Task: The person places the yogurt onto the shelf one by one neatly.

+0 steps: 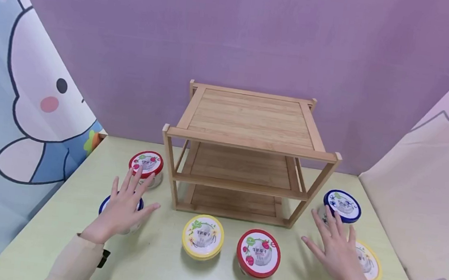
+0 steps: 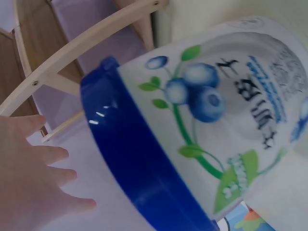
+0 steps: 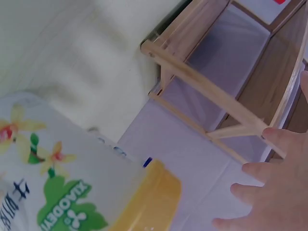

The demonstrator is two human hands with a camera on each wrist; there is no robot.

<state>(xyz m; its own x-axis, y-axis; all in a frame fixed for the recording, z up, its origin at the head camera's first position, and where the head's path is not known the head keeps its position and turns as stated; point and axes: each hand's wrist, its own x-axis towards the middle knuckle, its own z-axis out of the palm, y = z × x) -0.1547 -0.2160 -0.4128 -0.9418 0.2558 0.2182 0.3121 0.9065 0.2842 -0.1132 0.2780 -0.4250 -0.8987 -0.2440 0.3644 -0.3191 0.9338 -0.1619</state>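
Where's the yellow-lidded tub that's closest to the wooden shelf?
In the head view, the yellow-lidded tub stands on the table in front of the wooden shelf, slightly left of centre, between the left hand and a red-lidded tub.

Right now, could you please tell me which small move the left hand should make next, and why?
I would probably lower the left hand toward the left blue tub: the hand is spread and holds nothing, and the head view shows that tub partly hidden behind it.
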